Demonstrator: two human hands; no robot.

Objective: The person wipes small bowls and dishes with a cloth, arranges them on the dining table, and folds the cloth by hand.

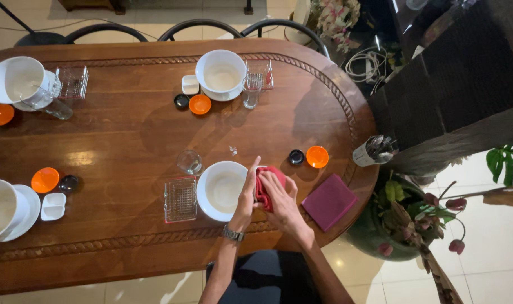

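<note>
I see both hands, left hand [248,194] and right hand [281,204], clamped on a red cloth [263,188] above the glossy oval wooden table [127,146]; pale tiled floor [482,270] at four o'clock.

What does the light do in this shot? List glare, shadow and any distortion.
Head view: soft glare patches shine on the polished table, brightest left of the glass; the white bowl is bright but not blown out. The left hand and right hand, folding a red cloth, are sharp. The dark cabinet loses detail. The table's edges bow, a sign of wide-angle distortion.
</note>
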